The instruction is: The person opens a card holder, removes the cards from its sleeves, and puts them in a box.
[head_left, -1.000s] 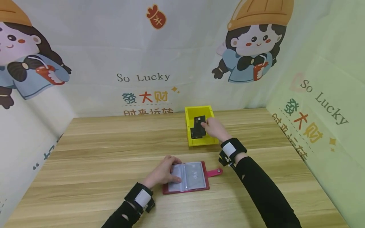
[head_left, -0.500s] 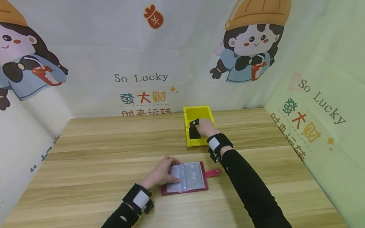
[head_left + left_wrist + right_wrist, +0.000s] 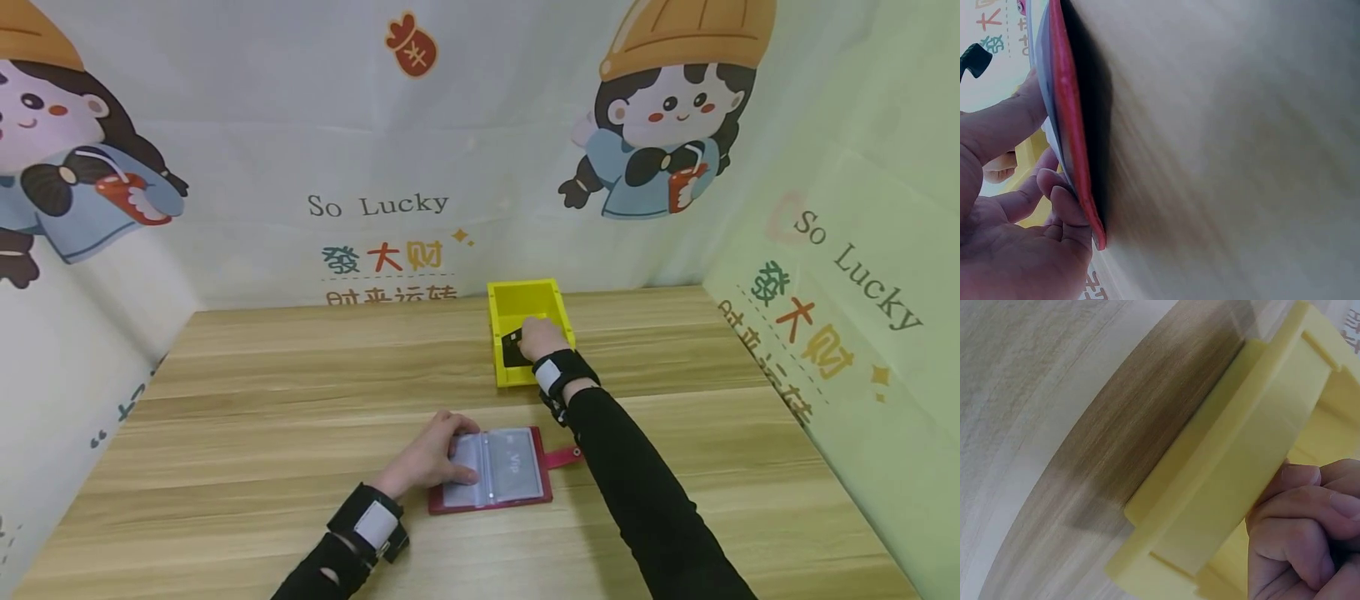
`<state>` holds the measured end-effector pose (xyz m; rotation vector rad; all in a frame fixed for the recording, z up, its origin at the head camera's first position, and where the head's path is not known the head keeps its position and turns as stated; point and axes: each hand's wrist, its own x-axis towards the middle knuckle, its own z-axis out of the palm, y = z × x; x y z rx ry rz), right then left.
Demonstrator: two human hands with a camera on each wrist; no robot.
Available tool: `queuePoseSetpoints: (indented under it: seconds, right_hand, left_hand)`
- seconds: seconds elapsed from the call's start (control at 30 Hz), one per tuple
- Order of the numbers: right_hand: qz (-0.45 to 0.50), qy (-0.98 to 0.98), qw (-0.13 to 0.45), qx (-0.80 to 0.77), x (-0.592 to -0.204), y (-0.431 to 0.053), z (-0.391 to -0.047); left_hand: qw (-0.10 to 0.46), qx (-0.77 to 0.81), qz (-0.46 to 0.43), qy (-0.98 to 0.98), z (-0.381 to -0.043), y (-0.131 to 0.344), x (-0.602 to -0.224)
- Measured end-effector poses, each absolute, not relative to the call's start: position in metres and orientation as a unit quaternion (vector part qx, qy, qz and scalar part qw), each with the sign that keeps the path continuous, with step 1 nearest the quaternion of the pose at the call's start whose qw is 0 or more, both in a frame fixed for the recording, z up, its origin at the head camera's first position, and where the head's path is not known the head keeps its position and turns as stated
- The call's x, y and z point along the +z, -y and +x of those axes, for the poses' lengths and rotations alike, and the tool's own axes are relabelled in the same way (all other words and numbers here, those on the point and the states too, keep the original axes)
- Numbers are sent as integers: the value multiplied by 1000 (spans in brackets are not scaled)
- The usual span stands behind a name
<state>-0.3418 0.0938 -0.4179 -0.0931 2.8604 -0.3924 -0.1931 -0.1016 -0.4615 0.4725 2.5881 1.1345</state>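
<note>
A dark pink card holder (image 3: 517, 467) lies spread flat on the table, its clear plastic sleeves showing. My left hand (image 3: 426, 457) holds its left side, thumb on the sleeve and fingers bent at the far edge. In the left wrist view the holder's pink cover (image 3: 1071, 119) appears edge-on beside that hand. Farther back, my right hand (image 3: 543, 338) reaches down into a yellow bin (image 3: 519, 380) and grips a black card (image 3: 513, 353) with a small chip. The right wrist view shows curled fingers (image 3: 1291, 534) behind the bin wall (image 3: 1235, 462); the card is hidden there.
The holder's snap strap (image 3: 562, 457) sticks out to the right, partly under my right forearm. A wood-grain table (image 3: 300, 375) lies beneath everything. Printed fabric (image 3: 510, 167) stands behind the bin and along both sides.
My right hand has gone lower into the bin with the black card, which was raised over another black card a second ago. My left hand and the card holder stay in place.
</note>
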Motion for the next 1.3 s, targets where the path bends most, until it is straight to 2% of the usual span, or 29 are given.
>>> queuePoseSetpoints:
  seconds: [0.47, 0.8, 1.3]
  right_hand:
    - [-9, -986, 106, -128, -418, -90, -339]
    - [-49, -989, 77, -120, -417, -94, -340]
    - [-98, -956, 24, -276, -385, -113, -302]
  left_hand:
    - [134, 389, 173, -895, -192, 102, -460]
    - [138, 388, 172, -895, -193, 101, -459]
    - [137, 385, 170, -896, -195, 103, -462]
